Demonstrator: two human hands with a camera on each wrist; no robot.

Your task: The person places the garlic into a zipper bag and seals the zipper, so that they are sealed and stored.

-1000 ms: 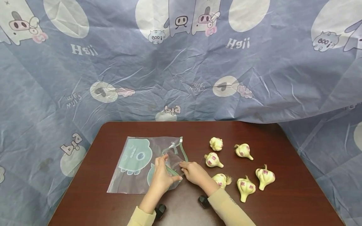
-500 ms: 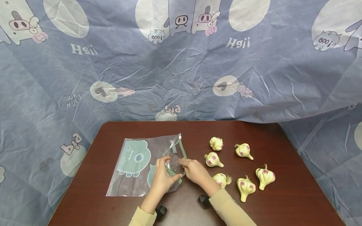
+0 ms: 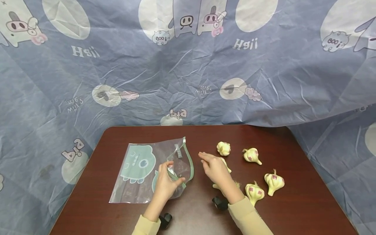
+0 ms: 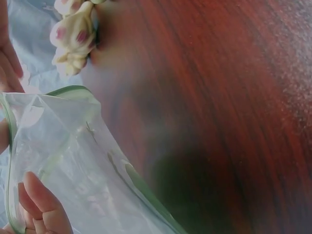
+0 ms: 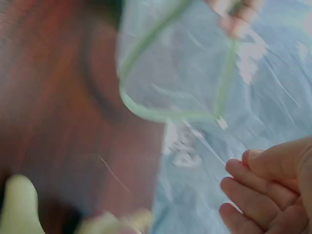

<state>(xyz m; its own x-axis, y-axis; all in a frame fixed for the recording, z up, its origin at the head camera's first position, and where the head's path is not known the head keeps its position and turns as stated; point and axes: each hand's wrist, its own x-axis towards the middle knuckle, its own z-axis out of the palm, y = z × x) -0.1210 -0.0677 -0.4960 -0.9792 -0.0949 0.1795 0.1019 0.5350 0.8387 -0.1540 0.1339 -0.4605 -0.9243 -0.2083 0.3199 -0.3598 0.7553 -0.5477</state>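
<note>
A clear zip bag (image 3: 160, 150) with a green edge and pale green cartoon print lies on the brown table, its mouth gaping to the right. My left hand (image 3: 165, 184) holds the near side of that mouth, thumb and fingers on the green zip edge. In the left wrist view, fingers (image 4: 46, 207) show against the clear plastic. My right hand (image 3: 216, 169) is apart from the bag and holds nothing, its fingers extended. It hovers beside the garlic bulbs, partly covering one garlic bulb (image 3: 225, 164) and another garlic bulb (image 3: 216, 186) nearer me.
More garlic bulbs lie to the right: one at the back (image 3: 224, 148), another garlic bulb (image 3: 251, 155) farther right, and two nearer ones, a garlic bulb (image 3: 274, 183) and a garlic bulb (image 3: 254, 192). A blue printed cloth (image 3: 182, 71) hangs behind the table (image 3: 202, 135).
My right hand has let go of the bag's edge and moved right toward the garlic bulbs. The bag's mouth now gapes wider, while my left hand keeps its hold.
</note>
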